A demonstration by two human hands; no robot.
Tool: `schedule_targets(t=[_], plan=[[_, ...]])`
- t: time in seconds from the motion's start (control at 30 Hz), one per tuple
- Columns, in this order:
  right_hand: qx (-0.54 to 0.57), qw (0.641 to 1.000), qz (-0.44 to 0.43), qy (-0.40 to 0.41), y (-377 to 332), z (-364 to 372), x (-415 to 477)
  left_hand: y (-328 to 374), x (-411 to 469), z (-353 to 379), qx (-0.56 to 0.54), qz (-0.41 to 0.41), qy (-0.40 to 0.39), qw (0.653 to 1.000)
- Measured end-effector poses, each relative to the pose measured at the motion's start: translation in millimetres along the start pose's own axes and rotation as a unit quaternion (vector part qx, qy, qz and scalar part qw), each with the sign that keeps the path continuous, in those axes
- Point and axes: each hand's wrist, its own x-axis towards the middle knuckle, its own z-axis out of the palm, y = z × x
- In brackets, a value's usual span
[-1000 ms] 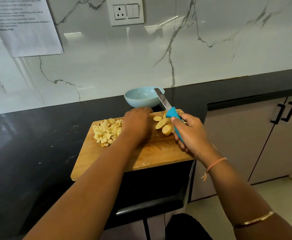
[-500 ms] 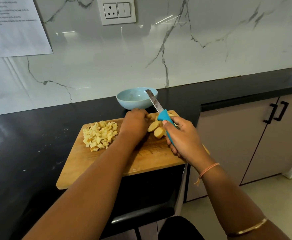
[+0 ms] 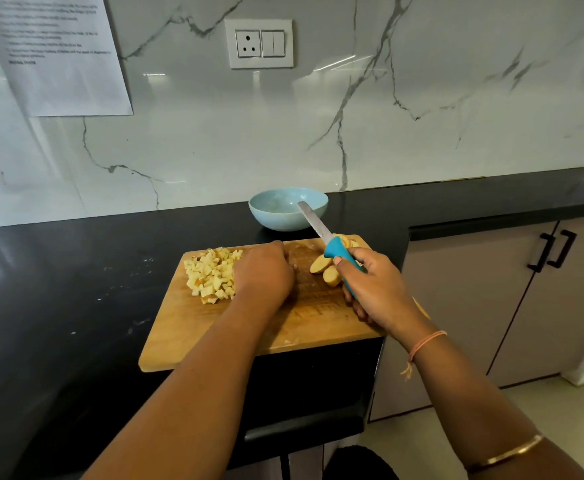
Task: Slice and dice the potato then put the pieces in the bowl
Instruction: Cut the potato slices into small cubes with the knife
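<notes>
The right hand (image 3: 373,285) has a full grip round the blue handle of the knife (image 3: 316,225), fingers wrapped and thumb on top. The blade is lifted off the board (image 3: 214,327) and points away toward the bowl (image 3: 276,221). The left hand (image 3: 264,271) lies knuckles-up on the board between the heap of cubes (image 3: 211,275) and the loose slices (image 3: 321,266). Its fingers curl under, and I cannot tell whether its grip has a slice in it or nothing. So the potato sits in two lots on the board, cubes to the left and uncut slices just beside the knife handle. None shows in the bowl, which stands on the bench (image 3: 76,271) just behind the board. The main danger is to the left fingertips, which are hidden and close to the slices if the blade comes down before they are tucked back. The round slices look slick and could slide under the edge and throw the cut off. The board's near edge seems to reach past the front of the bench, so hard pressing there might tip it. A careless sweep could scatter cubes or knock the bowl.
</notes>
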Motion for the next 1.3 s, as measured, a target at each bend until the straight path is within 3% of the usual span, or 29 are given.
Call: schedule_targets(t=[0.57, 0.87, 1.3], plan=[[-0.225, 0.974, 0.0, -0.012, -29, 20, -18, -12, -1, -7, 0.004, -0.008, -0.06, 0.998], [-0.252, 0.962, 0.041, -0.099, -36, 22, -21, -13, -4, -3, -0.013, -0.033, -0.042, 0.999], [-0.278, 0.948, 0.08, -0.133, -47, 28, -17, -10, -4, 0, -0.019, -0.084, -0.032, 0.996]])
